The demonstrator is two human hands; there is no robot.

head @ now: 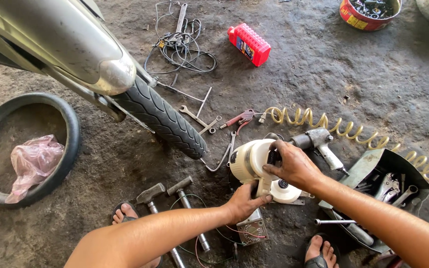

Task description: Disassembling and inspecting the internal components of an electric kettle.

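Both hands work on a cream plastic cover [248, 161] that sits on the dirt floor [323, 74], just right of the black tyre [162, 119]. The left hand [244, 201] holds the cover from below, fingers curled shut on its lower edge. The right hand [294, 166] grips the top, fingers closed around a dark part there. To do this well, I think the lower hand should keep the cover steady while the top hand moves slowly, so nothing slips onto the small white disc [284, 189] under it. An air wrench [319, 143] on a curly yellow hose [353, 131] lies just behind. Two hammers [167, 191] lie by the left foot. At the right, a dark open tray [373, 166] holds spanners and other metal tools. Far up, a red tub [358, 20] is full of dark metal bits. A loose tyre [70, 144] on the left has a pink bag [33, 161] in it. A red bottle [249, 43] lies near some wires [184, 49].
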